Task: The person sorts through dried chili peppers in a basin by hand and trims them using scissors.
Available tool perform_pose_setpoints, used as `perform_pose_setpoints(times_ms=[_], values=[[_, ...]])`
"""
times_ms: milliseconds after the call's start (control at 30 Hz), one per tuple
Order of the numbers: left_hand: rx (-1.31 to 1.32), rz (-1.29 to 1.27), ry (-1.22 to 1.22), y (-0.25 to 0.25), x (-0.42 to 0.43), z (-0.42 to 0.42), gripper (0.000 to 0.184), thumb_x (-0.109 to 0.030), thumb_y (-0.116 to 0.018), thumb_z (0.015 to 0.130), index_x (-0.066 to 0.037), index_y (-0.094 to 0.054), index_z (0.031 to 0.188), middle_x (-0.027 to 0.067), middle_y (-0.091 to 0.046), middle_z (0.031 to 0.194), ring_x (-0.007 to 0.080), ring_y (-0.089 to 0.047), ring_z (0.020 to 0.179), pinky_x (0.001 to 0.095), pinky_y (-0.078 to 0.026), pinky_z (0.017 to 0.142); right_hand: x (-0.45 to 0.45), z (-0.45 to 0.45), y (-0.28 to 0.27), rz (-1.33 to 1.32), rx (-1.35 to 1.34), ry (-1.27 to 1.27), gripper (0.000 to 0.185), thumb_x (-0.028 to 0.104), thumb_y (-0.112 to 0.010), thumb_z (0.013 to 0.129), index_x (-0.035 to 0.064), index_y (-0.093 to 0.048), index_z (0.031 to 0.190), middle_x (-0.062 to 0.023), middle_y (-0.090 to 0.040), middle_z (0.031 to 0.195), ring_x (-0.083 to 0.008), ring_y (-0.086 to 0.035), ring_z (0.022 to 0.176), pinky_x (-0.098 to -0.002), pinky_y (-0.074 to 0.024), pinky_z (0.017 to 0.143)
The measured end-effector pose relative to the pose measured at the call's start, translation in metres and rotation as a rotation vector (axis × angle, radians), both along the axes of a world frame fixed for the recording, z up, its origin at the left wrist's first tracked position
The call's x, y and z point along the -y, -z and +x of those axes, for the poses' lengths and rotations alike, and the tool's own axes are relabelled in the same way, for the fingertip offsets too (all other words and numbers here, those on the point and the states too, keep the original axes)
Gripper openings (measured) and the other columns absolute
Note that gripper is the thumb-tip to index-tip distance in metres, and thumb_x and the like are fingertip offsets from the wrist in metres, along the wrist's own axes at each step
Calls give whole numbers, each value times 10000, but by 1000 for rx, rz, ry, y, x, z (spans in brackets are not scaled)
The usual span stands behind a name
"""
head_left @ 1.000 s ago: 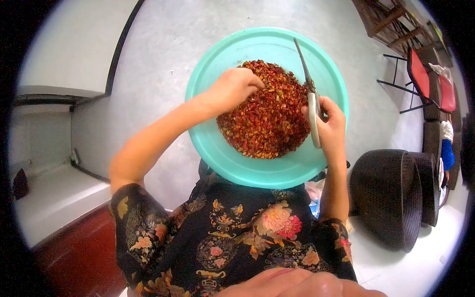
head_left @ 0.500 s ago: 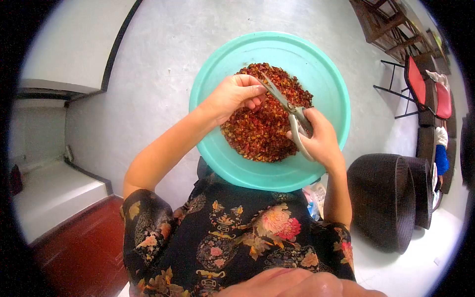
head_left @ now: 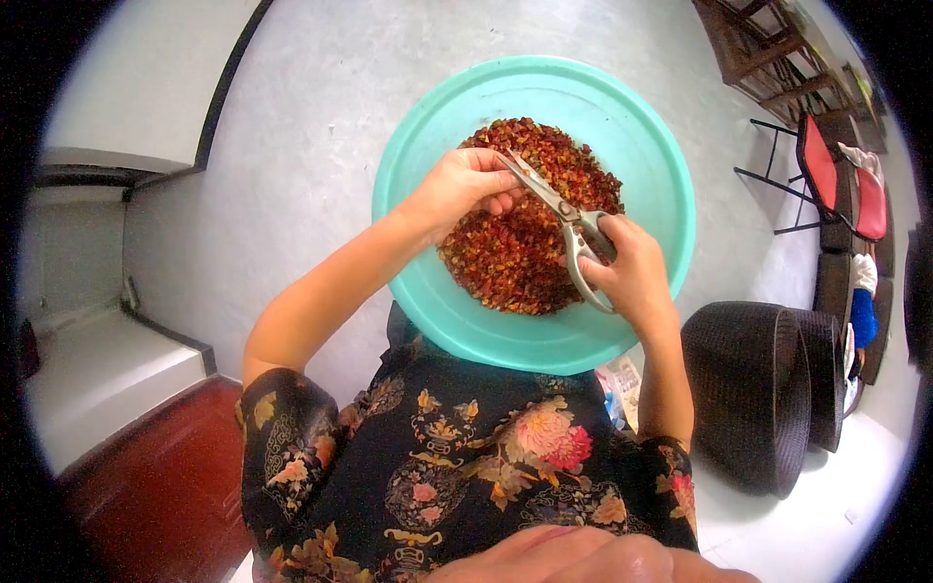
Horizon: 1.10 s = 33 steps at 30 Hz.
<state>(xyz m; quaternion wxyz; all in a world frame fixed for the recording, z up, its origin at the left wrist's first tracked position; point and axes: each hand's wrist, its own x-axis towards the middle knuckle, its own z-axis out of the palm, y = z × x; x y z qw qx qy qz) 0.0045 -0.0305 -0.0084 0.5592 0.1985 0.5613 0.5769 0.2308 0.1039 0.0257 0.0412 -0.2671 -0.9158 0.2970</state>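
A wide turquoise basin (head_left: 646,165) holds a heap of small red and brown pieces (head_left: 515,262) that look like cut dried chilies. Above the heap, my right hand (head_left: 632,272) grips a pair of scissors (head_left: 566,210) by the handles. Their blades point up and left, nearly together, with the tips beside my left thumb. My left hand (head_left: 471,187) is closed in a pinch over the heap's upper left part. Whatever sits between its thumb and fingers is too small and too hidden to name.
Dark woven seats (head_left: 748,389) stand at the right, near my elbow. Farther back are a red folding chair (head_left: 816,160) and a wooden rack (head_left: 777,53). A plastic bag (head_left: 622,389) lies below the basin's lower right rim. A white step (head_left: 117,360) is at the left.
The scissor blades have come together from a wider gap. My left hand keeps its pinch in almost the same spot.
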Motion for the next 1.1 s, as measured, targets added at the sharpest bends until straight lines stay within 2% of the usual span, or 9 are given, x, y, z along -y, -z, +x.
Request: perform_pose_setpoints(times_ms=[233, 400, 533, 800, 933, 1033, 1100], values=[[-6, -22, 31, 12, 3, -4, 137, -144, -639, 962, -33, -685, 1028, 40, -697, 894, 86, -627, 747, 221, -520, 703, 0, 0, 0, -60, 19, 22, 372, 266, -771, 737, -16, -664, 954, -210, -656, 912, -389, -646, 857, -460, -511, 774], [120, -11, -25, 13, 3, -4, 168, -130, -622, 973, -21, -651, 1097, 52, -691, 927, 109, -641, 761, 234, -543, 723, 3, -4, -8, -29, 77, 36, 503, 394, -773, 735, -23, -645, 985, -214, -644, 956, -399, -633, 909, -464, -501, 810], [148, -14, -32, 7, 2, 0, 112, -98, -604, 982, -10, -658, 1027, 68, -687, 885, 116, -637, 739, 241, -544, 691, 4, -3, -4, -20, 70, 23, 507, 397, -759, 735, -22, -635, 993, -216, -638, 973, -400, -625, 929, -470, -496, 827], [90, 4, 3, 11, 3, -1, 117, -105, -628, 959, -12, -680, 1008, 57, -691, 869, 104, -633, 731, 226, -529, 656, 4, -1, -2, -9, 39, 5, 338, 239, -732, 735, -16, -644, 940, -209, -645, 926, -393, -632, 887, -465, -505, 809], [20, -16, 1, 16, 5, -2, 121, -112, -645, 946, -6, -685, 989, 56, -689, 859, 104, -631, 728, 231, -531, 654, 5, -2, -5, -25, 34, 6, 315, 230, -734, 737, -21, -655, 910, -211, -647, 892, -395, -638, 841, -465, -510, 781], [10, -15, 46, 18, 6, -4, 144, -134, -654, 943, -27, -682, 1035, 39, -698, 898, 88, -622, 737, 221, -511, 673, 5, -2, -3, -50, 32, 7, 310, 237, -739, 739, -26, -663, 884, -220, -650, 865, -402, -643, 802, -470, -513, 756], [-48, -55, 37, 15, 5, -3, 132, -116, -650, 939, 1, -684, 987, 54, -684, 847, 92, -624, 726, 229, -527, 654, 5, -3, -4, -61, 85, 9, 305, 242, -741, 745, -30, -664, 863, -227, -652, 850, -407, -646, 783, -474, -514, 747]])
